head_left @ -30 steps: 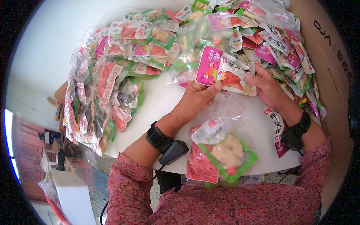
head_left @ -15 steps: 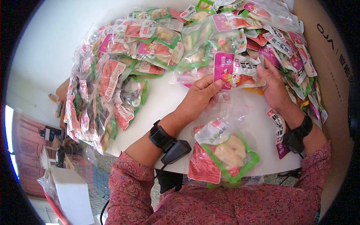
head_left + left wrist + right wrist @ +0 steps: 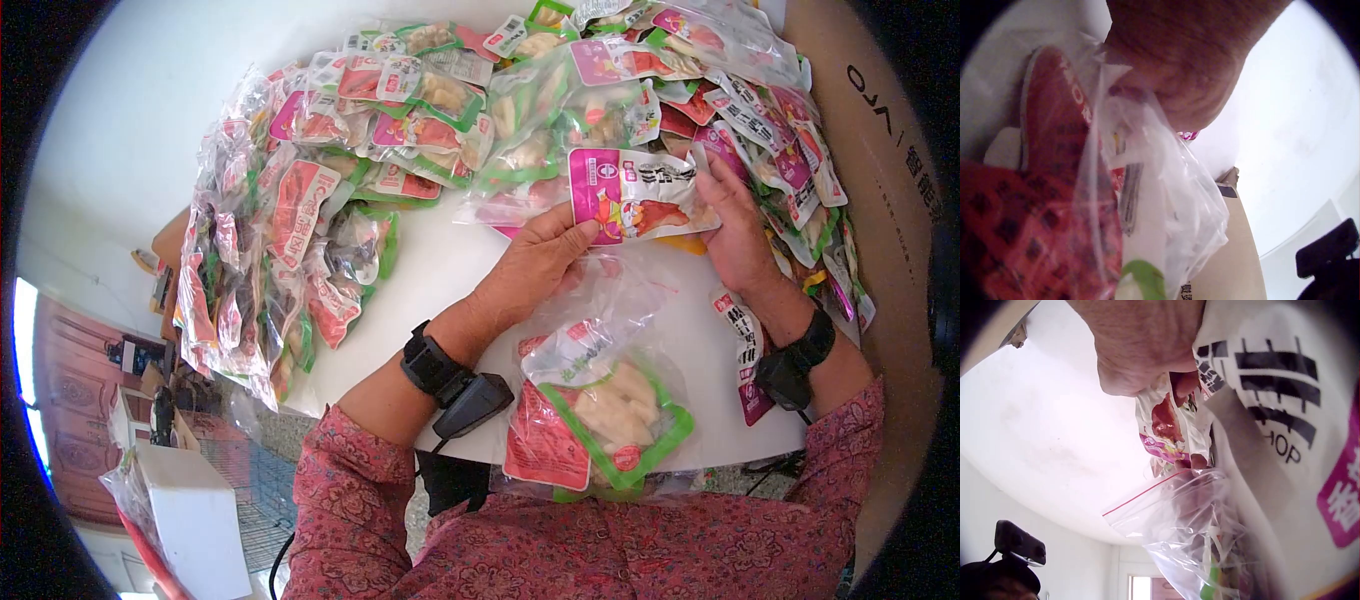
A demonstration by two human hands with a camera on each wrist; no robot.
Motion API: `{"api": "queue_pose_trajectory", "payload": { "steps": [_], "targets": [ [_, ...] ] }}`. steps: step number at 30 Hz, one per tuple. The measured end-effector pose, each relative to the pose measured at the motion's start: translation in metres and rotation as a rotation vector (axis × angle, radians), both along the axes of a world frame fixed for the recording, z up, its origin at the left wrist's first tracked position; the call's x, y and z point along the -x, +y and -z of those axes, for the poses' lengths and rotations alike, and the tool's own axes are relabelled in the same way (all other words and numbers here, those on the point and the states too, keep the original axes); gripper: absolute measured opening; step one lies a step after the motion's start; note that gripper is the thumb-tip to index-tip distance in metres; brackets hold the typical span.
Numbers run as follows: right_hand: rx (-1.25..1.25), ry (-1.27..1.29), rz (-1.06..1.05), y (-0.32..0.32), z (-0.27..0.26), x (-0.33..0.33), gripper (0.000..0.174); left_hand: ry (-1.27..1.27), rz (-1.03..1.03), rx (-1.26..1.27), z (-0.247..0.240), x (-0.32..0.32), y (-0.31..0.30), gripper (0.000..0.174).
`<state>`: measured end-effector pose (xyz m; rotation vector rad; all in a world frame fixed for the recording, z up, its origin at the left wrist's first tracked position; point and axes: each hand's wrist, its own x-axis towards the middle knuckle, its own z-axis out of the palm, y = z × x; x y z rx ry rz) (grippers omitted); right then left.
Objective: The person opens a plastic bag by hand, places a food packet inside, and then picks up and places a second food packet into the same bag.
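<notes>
A purple-and-white snack packet (image 3: 640, 205) with a picture of reddish meat is held up in front of the pile. My left hand (image 3: 535, 262) pinches its lower left corner, thumb on top. At the packet's right end is my right hand (image 3: 738, 225), gripping the edge, its fingertips partly behind it. The packet also shows in the right wrist view, under that hand. Below both hands a clear zip bag (image 3: 655, 345) lies on the table, containing a green-edged packet (image 3: 615, 405) of pale food and a red packet (image 3: 545, 430).
Bagged packets (image 3: 300, 215) are heaped at the left and back of the white table (image 3: 420, 270), with more packets (image 3: 765, 130) at the right. One white-and-purple packet (image 3: 742, 350) lies by the right wrist. A cardboard box (image 3: 870, 200) stands along the right side.
The held packet has shifted right and turned from a slant to nearly level. The left hand's hold has moved to its lower left corner, and the right hand has gone slightly right.
</notes>
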<state>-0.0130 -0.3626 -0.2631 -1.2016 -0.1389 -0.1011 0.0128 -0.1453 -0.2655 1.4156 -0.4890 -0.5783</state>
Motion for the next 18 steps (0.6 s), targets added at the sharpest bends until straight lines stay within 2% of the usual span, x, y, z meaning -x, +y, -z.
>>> {"api": "queue_pose_trajectory", "payload": {
  "steps": [18],
  "targets": [
    [0.001, 0.064, 0.058, -0.0071, 0.0093, -0.0031, 0.044, 0.058, 0.002, -0.068, -0.002, 0.0012, 0.0004, 0.026]
  ]
}}
